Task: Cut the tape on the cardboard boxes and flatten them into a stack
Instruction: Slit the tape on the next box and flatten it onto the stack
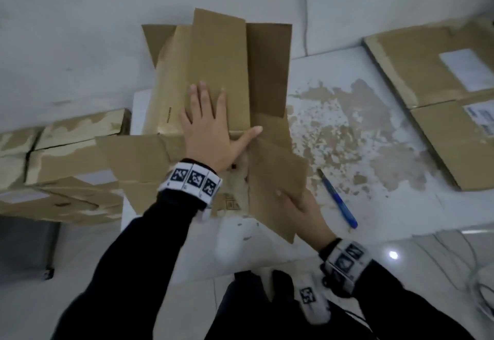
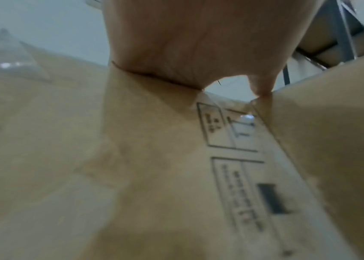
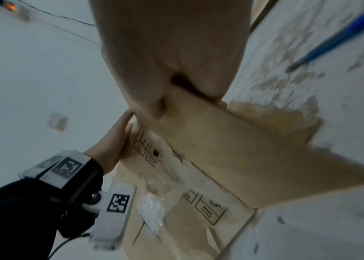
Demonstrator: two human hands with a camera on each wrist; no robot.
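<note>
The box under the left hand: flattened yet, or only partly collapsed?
Partly collapsed. The box lies pressed under the open left hand, but its flaps splay outward and the right hand grips one raised flap.

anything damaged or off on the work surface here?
Yes: the white tabletop has its coating peeled away in brown ragged patches right of the opened brown cardboard box. A blue utility knife lies loose there, near the right hand gripping a flap.

The opened cardboard box (image 1: 211, 77) lay on the worktop (image 1: 347, 136), its flaps (image 1: 275, 179) spread toward the person. The utility knife (image 1: 339, 200) lay just right of it. Flattened boxes (image 1: 433, 93) sat far right, other boxes (image 1: 66, 163) to the left.
</note>
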